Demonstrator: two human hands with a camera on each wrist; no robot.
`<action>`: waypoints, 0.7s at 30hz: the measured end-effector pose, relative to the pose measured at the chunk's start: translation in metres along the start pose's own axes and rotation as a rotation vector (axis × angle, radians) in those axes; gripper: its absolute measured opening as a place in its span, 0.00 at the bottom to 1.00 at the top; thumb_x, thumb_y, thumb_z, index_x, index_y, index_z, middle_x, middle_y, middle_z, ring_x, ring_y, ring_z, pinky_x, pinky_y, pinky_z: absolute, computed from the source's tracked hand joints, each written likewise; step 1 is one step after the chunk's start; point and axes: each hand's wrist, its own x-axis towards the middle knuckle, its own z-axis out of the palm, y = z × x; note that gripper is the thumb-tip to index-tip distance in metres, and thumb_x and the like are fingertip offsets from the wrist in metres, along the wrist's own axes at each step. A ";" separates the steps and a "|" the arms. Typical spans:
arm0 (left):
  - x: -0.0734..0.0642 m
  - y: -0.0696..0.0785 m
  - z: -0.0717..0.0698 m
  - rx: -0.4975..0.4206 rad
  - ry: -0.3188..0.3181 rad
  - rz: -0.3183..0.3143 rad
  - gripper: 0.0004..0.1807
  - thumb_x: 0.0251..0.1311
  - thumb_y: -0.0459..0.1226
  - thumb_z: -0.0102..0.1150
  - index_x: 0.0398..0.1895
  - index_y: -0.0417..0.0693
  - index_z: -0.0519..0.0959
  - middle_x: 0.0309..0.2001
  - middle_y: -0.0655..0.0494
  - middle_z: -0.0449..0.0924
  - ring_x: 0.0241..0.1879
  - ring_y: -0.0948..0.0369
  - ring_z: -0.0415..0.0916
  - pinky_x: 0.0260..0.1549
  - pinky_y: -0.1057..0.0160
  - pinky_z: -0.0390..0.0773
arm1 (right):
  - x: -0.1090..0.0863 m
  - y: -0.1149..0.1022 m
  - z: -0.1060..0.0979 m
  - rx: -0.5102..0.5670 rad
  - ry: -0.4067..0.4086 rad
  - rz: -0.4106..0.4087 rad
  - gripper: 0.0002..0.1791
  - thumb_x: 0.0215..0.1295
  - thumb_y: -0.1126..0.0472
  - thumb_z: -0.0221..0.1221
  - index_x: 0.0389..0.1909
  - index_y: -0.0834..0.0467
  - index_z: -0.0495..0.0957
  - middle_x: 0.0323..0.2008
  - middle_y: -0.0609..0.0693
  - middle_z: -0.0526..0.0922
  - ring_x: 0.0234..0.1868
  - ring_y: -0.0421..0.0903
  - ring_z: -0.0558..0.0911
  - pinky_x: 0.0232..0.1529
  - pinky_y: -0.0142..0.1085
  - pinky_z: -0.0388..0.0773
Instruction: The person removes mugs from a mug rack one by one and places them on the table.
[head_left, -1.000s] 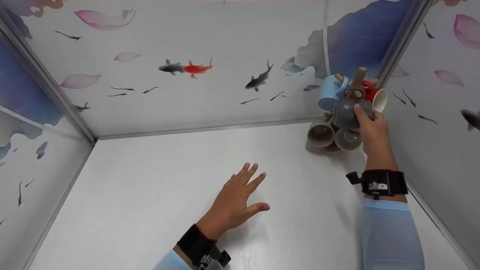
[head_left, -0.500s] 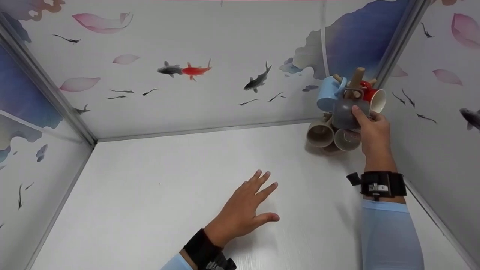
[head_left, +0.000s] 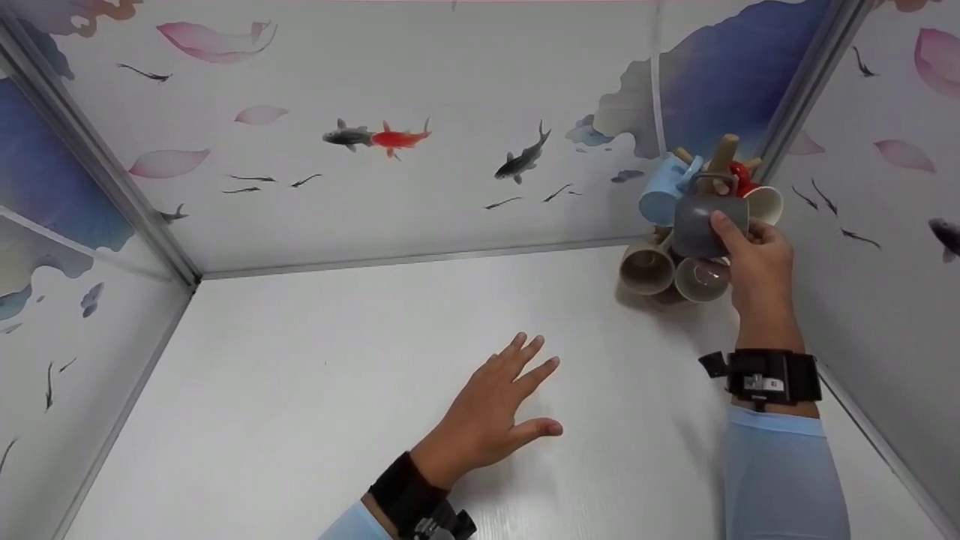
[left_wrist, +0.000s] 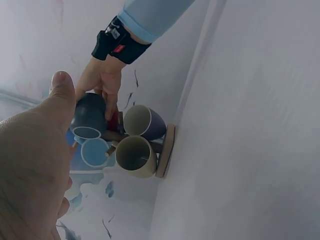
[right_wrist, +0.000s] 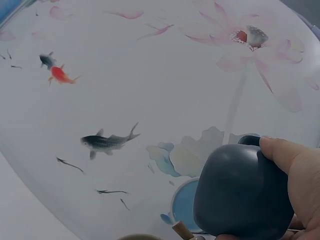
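Note:
My right hand grips a dark grey mug by its body, thumb on the near side. The mug's handle points up, beside the wooden peg at the top of a mug rack. On the same rack hang a light blue mug to the left and a red mug with a pale inside to the right. A beige mug and another pale-rimmed mug hang lower. My left hand hovers over the white table with fingers spread, holding nothing.
The rack's round wooden base stands on the white table, close to the back right corner. Printed panels with fish and petals wall the table at the back, left and right.
The grey mug has turned in my right hand: its open mouth, facing left earlier, no longer shows in the head view. My left hand has shifted a little to the right.

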 end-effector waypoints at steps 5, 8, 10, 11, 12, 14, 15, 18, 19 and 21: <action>-0.001 0.001 -0.005 -0.012 0.013 -0.005 0.47 0.78 0.69 0.59 0.93 0.66 0.60 0.95 0.57 0.49 0.95 0.52 0.42 0.88 0.35 0.61 | -0.007 0.000 0.001 0.057 -0.024 -0.012 0.64 0.60 0.34 0.82 0.91 0.48 0.60 0.89 0.51 0.62 0.90 0.53 0.65 0.77 0.50 0.77; -0.001 0.000 -0.012 -0.014 0.015 -0.008 0.48 0.78 0.71 0.56 0.93 0.67 0.59 0.95 0.59 0.48 0.95 0.52 0.41 0.89 0.35 0.60 | -0.013 -0.001 0.002 0.033 -0.013 -0.012 0.65 0.56 0.33 0.82 0.90 0.46 0.61 0.87 0.49 0.65 0.89 0.53 0.67 0.72 0.48 0.80; -0.002 -0.002 -0.018 -0.016 0.028 -0.017 0.49 0.78 0.72 0.55 0.94 0.67 0.59 0.95 0.60 0.47 0.96 0.52 0.40 0.89 0.35 0.59 | -0.018 -0.002 0.004 0.025 -0.009 -0.017 0.65 0.56 0.33 0.83 0.90 0.45 0.62 0.88 0.49 0.64 0.89 0.53 0.67 0.72 0.48 0.80; -0.003 -0.003 -0.022 -0.016 0.040 -0.023 0.49 0.78 0.72 0.55 0.93 0.66 0.59 0.95 0.60 0.47 0.95 0.52 0.40 0.89 0.35 0.59 | -0.020 -0.002 0.006 0.022 -0.007 -0.022 0.64 0.56 0.34 0.83 0.90 0.45 0.63 0.89 0.49 0.63 0.89 0.53 0.67 0.72 0.48 0.80; -0.004 -0.004 -0.025 -0.016 0.057 -0.029 0.49 0.77 0.72 0.55 0.93 0.65 0.60 0.95 0.60 0.48 0.95 0.52 0.41 0.89 0.35 0.59 | -0.022 -0.003 0.007 0.021 -0.008 -0.028 0.63 0.56 0.34 0.83 0.90 0.44 0.63 0.89 0.49 0.62 0.90 0.53 0.66 0.71 0.48 0.80; -0.005 -0.008 -0.033 -0.014 0.098 -0.042 0.48 0.78 0.71 0.56 0.93 0.63 0.62 0.95 0.59 0.50 0.95 0.51 0.43 0.88 0.35 0.60 | -0.027 -0.004 0.011 0.019 -0.019 -0.042 0.62 0.57 0.36 0.84 0.89 0.44 0.64 0.91 0.48 0.60 0.90 0.56 0.65 0.67 0.45 0.82; -0.006 -0.010 -0.036 -0.013 0.119 -0.050 0.48 0.77 0.71 0.57 0.92 0.62 0.63 0.94 0.58 0.52 0.95 0.50 0.44 0.88 0.34 0.61 | -0.029 -0.004 0.013 0.022 -0.027 -0.051 0.61 0.58 0.37 0.84 0.89 0.44 0.65 0.92 0.48 0.59 0.90 0.57 0.64 0.63 0.43 0.84; -0.007 -0.015 -0.045 -0.015 0.178 -0.085 0.47 0.78 0.69 0.59 0.91 0.59 0.66 0.93 0.56 0.57 0.94 0.48 0.49 0.86 0.33 0.64 | -0.036 -0.006 0.020 0.006 -0.055 -0.077 0.58 0.60 0.42 0.85 0.89 0.44 0.66 0.92 0.49 0.58 0.90 0.59 0.64 0.54 0.37 0.88; -0.007 -0.017 -0.048 -0.016 0.199 -0.098 0.46 0.78 0.68 0.60 0.90 0.57 0.68 0.92 0.55 0.59 0.93 0.47 0.51 0.85 0.32 0.65 | -0.039 -0.006 0.023 -0.008 -0.066 -0.087 0.57 0.61 0.43 0.85 0.89 0.44 0.66 0.92 0.49 0.58 0.90 0.59 0.64 0.54 0.36 0.88; -0.008 -0.020 -0.054 -0.019 0.239 -0.131 0.45 0.79 0.67 0.61 0.89 0.54 0.69 0.91 0.53 0.62 0.92 0.45 0.54 0.84 0.30 0.66 | -0.045 -0.006 0.032 -0.059 -0.086 -0.112 0.57 0.63 0.44 0.85 0.89 0.43 0.66 0.91 0.51 0.59 0.89 0.58 0.64 0.60 0.38 0.88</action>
